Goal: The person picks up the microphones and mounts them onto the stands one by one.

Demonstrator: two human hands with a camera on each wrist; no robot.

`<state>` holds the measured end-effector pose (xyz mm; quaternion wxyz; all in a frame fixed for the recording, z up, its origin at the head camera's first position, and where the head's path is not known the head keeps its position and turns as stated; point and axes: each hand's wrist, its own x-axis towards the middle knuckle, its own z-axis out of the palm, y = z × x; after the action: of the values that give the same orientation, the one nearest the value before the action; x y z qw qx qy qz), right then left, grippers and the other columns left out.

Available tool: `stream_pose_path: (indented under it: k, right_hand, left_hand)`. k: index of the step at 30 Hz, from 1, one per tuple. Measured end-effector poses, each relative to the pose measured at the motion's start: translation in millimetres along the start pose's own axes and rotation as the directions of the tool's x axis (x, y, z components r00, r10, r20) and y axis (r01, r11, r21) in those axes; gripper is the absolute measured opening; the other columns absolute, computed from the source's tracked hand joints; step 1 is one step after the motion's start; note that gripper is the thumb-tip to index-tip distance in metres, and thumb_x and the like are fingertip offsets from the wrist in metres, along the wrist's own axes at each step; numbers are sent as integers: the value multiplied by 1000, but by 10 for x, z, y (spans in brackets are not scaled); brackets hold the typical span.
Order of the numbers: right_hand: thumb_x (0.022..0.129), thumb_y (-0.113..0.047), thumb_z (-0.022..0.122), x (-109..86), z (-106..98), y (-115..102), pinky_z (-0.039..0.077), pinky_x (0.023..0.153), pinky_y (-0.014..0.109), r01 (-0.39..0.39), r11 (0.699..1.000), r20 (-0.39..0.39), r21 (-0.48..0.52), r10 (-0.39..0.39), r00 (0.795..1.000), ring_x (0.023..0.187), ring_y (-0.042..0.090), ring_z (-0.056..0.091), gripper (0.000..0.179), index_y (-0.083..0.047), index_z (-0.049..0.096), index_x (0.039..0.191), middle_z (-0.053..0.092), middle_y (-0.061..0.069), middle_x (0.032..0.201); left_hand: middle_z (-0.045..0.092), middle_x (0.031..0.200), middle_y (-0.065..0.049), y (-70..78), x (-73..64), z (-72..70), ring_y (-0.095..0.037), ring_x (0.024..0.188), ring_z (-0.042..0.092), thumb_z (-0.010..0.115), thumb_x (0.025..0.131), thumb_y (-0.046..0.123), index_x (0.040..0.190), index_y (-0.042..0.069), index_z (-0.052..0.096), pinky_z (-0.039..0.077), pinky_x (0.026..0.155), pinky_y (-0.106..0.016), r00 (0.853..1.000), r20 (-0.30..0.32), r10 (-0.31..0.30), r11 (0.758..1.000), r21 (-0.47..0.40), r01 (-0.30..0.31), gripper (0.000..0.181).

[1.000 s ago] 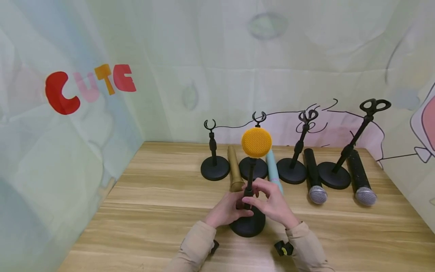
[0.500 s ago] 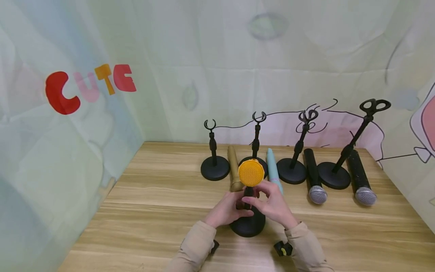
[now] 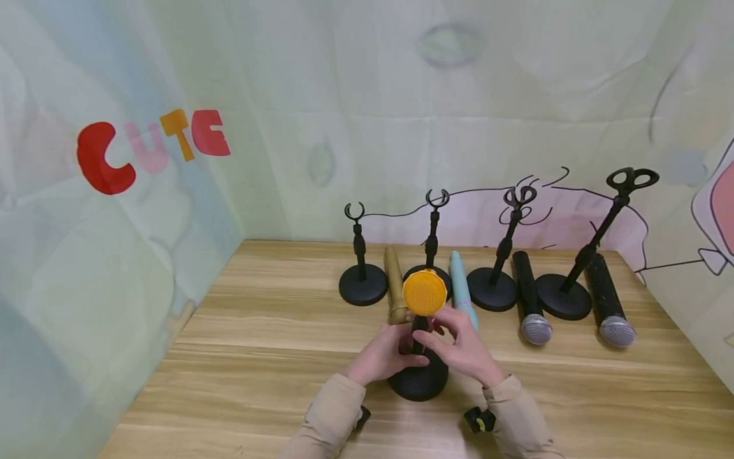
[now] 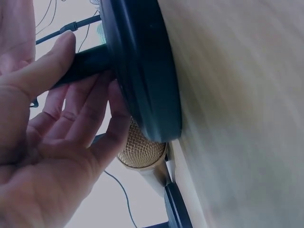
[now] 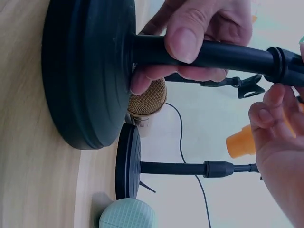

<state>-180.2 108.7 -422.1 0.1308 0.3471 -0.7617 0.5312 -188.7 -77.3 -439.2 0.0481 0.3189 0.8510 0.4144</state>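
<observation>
A black microphone stand (image 3: 419, 384) stands upright on its round base at the near middle of the table. It bears a microphone with an orange mesh head (image 3: 424, 292); its orange handle (image 5: 241, 141) shows in the right wrist view. My left hand (image 3: 381, 358) grips the lower pole just above the base, thumb on one side and fingers on the other. Higher up, my right hand (image 3: 460, 344) holds the stand around its collar (image 5: 284, 66) with thumb and fingers. The short upper pole is mostly hidden behind the orange head and the hands.
Behind stand several black stands, among them one at left (image 3: 363, 285) and a tall tilted one (image 3: 564, 296). Between them lie a gold microphone (image 3: 395, 287), a light blue one (image 3: 462, 287) and two black ones (image 3: 527, 287). A printed cloth (image 3: 344, 127) hangs behind the table.
The orange microphone has come down toward the hands as the stand's upper pole shortened, between one second and half a second ago. Since then it has hardly moved; both hands keep their place.
</observation>
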Motion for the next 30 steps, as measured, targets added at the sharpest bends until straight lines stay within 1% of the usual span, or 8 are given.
stream_pose_path:
  k: [3, 6, 9, 14, 17, 24, 28, 30]
  right_hand:
    - [89, 3, 70, -12, -27, 3, 38, 59, 28, 7, 1000, 28, 10, -7, 1000, 68, 10, 47, 11, -7, 65, 90, 52, 4, 70]
    - [90, 3, 69, -16, -35, 11, 38, 57, 27, -5, 1000, 38, 2, 5, 999, 66, 9, 47, 11, -6, 67, 96, 54, 4, 70]
    - [89, 5, 70, -17, -32, 16, 38, 57, 27, -11, 1000, 33, -14, 11, 999, 66, 8, 47, 16, -7, 68, 101, 56, 3, 72]
    - [87, 5, 72, -6, -7, 3, 39, 58, 28, -11, 1000, 6, -24, 11, 1000, 66, 6, 47, 20, -5, 68, 104, 56, 2, 73]
    - [86, 4, 74, 4, 22, -6, 40, 58, 28, -18, 1000, -13, -18, 18, 1000, 64, 5, 48, 23, -2, 65, 106, 54, 3, 74]
    - [80, 2, 79, 0, 65, -6, 38, 57, 30, -20, 998, -68, -59, 16, 998, 63, 9, 46, 28, -7, 63, 102, 48, 8, 70]
    - [83, 1, 77, 0, 47, 2, 40, 59, 29, -11, 999, -43, -46, 9, 999, 67, 11, 48, 26, -7, 66, 105, 56, 5, 77]
    - [85, 2, 75, -2, 27, 9, 40, 60, 28, 2, 999, -16, -37, -3, 1000, 69, 10, 49, 21, -8, 66, 102, 59, 2, 77]
  left_hand:
    - [64, 96, -6, -11, -4, -13, -15, 76, 58, 80, 86, 13, 111, 8, 61, 50, 71, -20, 998, 26, 49, 998, 37, -50, 32]
    - [67, 96, -5, -15, -11, -32, -16, 82, 60, 77, 89, 13, 101, 8, 67, 51, 77, -20, 995, 74, 74, 995, 57, -78, 17]
    - [68, 99, -4, -20, -8, -34, -14, 91, 60, 75, 91, 13, 94, 9, 70, 51, 84, -19, 992, 104, 72, 995, 56, -78, 8]
    - [67, 104, -5, -10, 14, -14, -10, 92, 61, 76, 89, 10, 112, 7, 65, 51, 88, -19, 996, 87, 33, 999, 0, -33, 25]
    - [66, 105, -6, 8, 17, -4, -11, 91, 61, 77, 88, 8, 122, 7, 61, 51, 88, -20, 997, 64, 30, 1000, -11, -29, 37]
    - [65, 95, -5, 14, 13, 7, -10, 88, 59, 77, 88, 9, 110, 7, 60, 50, 85, -21, 999, 40, 11, 1000, -21, -10, 28]
    - [67, 105, -7, -1, 6, 9, -12, 92, 62, 76, 88, 9, 118, 5, 62, 52, 89, -22, 998, 45, 32, 999, -17, -31, 34]
    - [65, 112, -8, -6, -1, 3, -14, 98, 62, 76, 88, 9, 113, 5, 66, 52, 91, -23, 997, 50, 51, 999, 11, -51, 27]
